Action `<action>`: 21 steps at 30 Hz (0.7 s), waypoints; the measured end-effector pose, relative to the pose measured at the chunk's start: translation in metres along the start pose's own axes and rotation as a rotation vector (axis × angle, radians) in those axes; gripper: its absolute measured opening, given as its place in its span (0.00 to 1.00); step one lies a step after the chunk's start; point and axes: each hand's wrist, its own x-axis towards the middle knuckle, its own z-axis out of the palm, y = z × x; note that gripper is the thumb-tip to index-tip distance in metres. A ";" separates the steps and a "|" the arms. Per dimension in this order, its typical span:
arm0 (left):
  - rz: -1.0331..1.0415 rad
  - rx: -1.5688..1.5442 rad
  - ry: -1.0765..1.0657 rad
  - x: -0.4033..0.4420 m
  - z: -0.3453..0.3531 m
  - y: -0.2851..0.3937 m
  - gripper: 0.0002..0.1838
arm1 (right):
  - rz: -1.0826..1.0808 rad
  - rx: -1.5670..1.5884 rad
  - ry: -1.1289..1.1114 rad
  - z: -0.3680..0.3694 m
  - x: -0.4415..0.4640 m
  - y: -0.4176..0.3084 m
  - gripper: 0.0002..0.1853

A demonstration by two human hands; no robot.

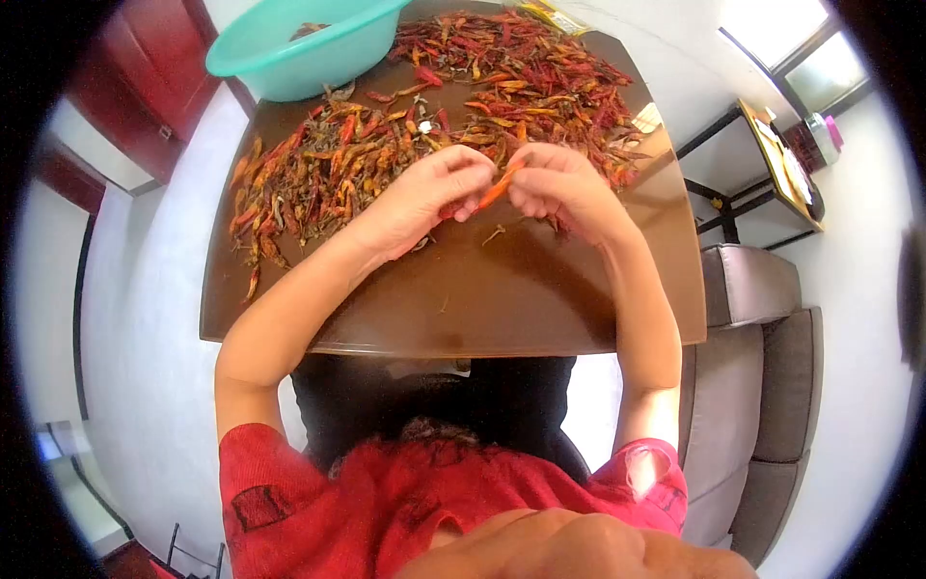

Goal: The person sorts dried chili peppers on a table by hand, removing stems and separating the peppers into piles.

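Observation:
Between my two hands is an orange-red dried chili pepper (502,185), held just above the near side of the pile. My left hand (442,188) pinches its lower left end, fingers curled. The upper right end is in the closed fingertips of my right hand (559,183). Past my hands, a broad heap of dried chili peppers (338,164) in red, orange and brown spreads over the brown table (463,299). A small loose stem (494,234) lies on the tabletop below my right hand.
A turquoise plastic basin (309,58) stands at the table's far left, with some dried pieces inside. At the far edge lies a yellow packet (555,17). A grey sofa (743,405) is to the right, below a small side table (776,159).

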 end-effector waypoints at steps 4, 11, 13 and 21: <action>0.069 0.309 -0.008 0.002 -0.006 -0.002 0.08 | -0.030 -0.132 0.004 0.019 -0.001 0.002 0.07; 0.029 0.381 -0.026 0.009 -0.020 -0.008 0.08 | -0.245 -0.430 0.087 0.005 0.008 0.020 0.13; 0.077 0.516 -0.034 0.007 -0.018 -0.005 0.09 | -0.386 -0.715 0.149 0.007 0.009 0.020 0.14; 0.476 1.125 -0.067 -0.001 -0.011 0.005 0.09 | -0.527 -0.858 0.221 0.023 0.008 0.032 0.13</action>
